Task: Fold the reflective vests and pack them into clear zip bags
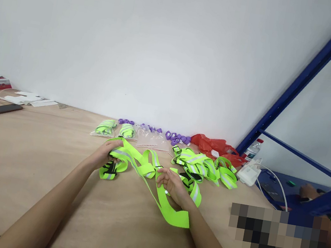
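Observation:
A fluorescent yellow-green reflective strap (134,157) with silver stripes and black parts stretches between my two hands above the table. My left hand (106,154) is closed around one part of it, and a looped end with black webbing hangs under the fingers. My right hand (174,186) has its fingers bent at the strap near a dark buckle; the grip is partly hidden. A wide loose band (173,216) droops below the right wrist. Just beyond the right hand lies a heap of similar straps (198,165).
Along the wall sit two bagged straps (104,127), clear plastic bags (152,138), purple rolls (178,138) and a red plastic bag (218,147). A white power strip (249,172), a bottle (253,149) and a blue metal frame (306,80) stand right. Another person's hand (309,192) is beyond.

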